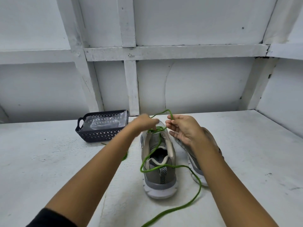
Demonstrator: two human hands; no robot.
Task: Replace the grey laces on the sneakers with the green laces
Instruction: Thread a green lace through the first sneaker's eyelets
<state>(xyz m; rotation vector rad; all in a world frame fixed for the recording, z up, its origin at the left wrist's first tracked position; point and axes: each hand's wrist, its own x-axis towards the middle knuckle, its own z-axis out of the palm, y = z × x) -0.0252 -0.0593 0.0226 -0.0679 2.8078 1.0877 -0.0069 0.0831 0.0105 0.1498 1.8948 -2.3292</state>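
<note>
Right hand (182, 130) pinches a loop of the green lace (170, 114) between thumb and fingertips, just past the sneaker (159, 176) toe. Left hand (144, 123) sits on the lace crossings at the lower eyelets; it's blurred, so we can't tell its grip. We'd hold the crossings down and pull slack through evenly. The long tail runs over the heel and across the desk (65, 161), so watch for snags. Second sneaker (196, 167) lies under the right forearm.

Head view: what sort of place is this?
Probably a makeshift workshop bench: a bare white-painted table, rough timber-framed wall panels behind it, and a dark plastic basket beside the sneaker being laced.
</note>
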